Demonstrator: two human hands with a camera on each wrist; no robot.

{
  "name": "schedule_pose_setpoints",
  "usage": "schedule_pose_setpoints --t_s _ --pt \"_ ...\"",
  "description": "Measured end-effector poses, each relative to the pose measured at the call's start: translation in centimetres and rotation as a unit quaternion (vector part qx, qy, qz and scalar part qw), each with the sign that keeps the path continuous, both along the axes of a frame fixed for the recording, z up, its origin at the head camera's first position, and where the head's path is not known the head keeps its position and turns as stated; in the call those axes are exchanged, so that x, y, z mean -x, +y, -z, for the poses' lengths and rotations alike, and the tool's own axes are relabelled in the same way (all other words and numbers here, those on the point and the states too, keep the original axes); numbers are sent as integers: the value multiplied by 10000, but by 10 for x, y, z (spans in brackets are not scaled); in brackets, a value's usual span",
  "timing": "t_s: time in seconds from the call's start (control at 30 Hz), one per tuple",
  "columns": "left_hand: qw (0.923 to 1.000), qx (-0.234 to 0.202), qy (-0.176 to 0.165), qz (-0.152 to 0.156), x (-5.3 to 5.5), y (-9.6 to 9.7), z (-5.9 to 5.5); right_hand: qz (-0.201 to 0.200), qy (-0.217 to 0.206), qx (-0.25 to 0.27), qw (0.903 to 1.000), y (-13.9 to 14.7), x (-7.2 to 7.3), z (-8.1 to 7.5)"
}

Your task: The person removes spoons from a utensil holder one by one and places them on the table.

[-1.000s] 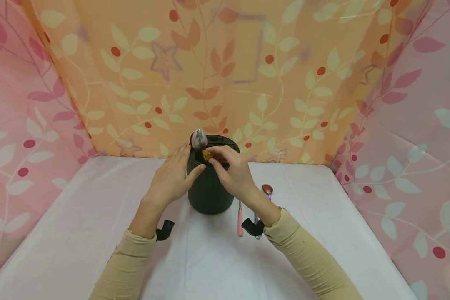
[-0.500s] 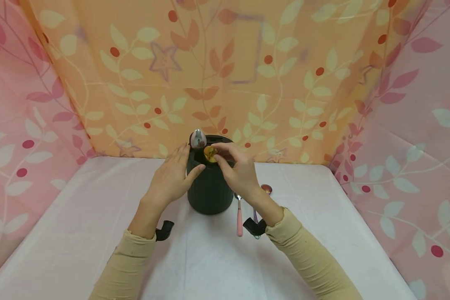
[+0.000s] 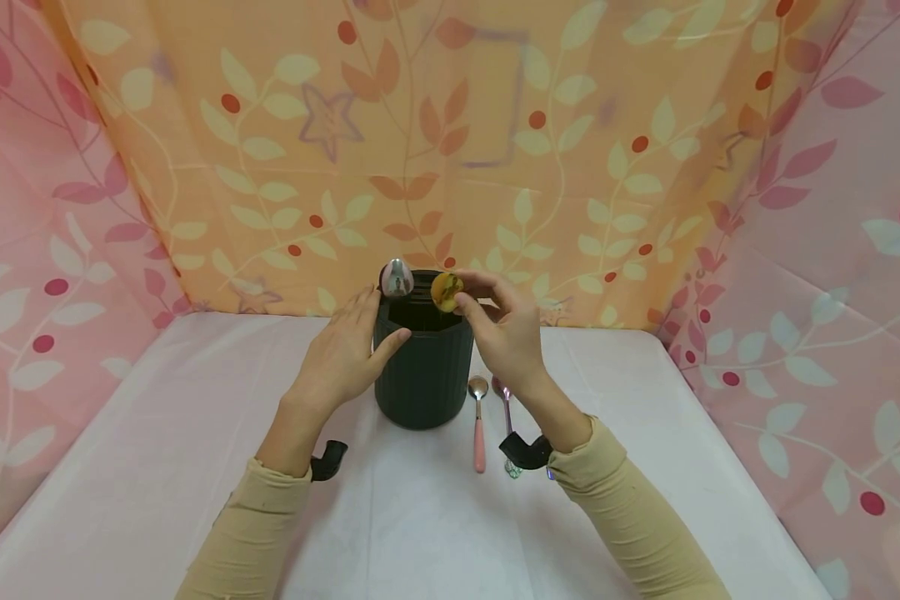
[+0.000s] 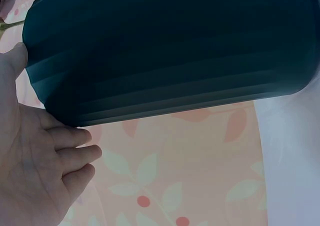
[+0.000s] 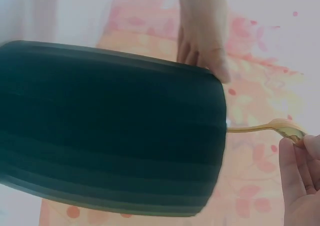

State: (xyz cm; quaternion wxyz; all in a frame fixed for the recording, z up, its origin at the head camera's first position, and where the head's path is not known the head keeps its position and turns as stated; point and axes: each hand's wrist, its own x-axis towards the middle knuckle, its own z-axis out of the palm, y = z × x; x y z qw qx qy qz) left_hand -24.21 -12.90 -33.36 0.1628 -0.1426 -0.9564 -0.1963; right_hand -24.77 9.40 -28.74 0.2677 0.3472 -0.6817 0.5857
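A dark green ribbed utensil holder stands upright on the white table. My left hand rests against its left side near the rim, fingers extended and thumb at the front edge. In the left wrist view the fingertips touch the ribbed wall. Between thumb and fingers, my right hand pinches a gold spoon by its bowl, above the opening. The right wrist view shows the spoon's thin handle running down into the holder, its lower end hidden. A silver spoon pokes out at the back left, bowl up.
Right of the holder, a spoon with a pink handle lies on the table. Beside it lies a purple-handled spoon, and another handle is partly covered by the right wrist. Flowered cloth walls enclose the back and both sides.
My right hand has risen and moved right, lifting the gold spoon's bowl from inside the holder's mouth to above the rim. The left hand has stayed in place.
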Motion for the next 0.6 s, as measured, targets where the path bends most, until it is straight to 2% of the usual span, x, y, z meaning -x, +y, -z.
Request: schedule_pose_setpoints --t_s 0.23,0.47,0.6 --pt "10000 -8 -54 -14 0 1 -1 99 -177 354 9992 10 -19 -21" --pt "10000 37 -30 -28 1 0 0 133 8 643 9978 21 -20 -27" --pt "10000 16 7 -9 1 0 0 19 62 911 9958 28 -18 -28"
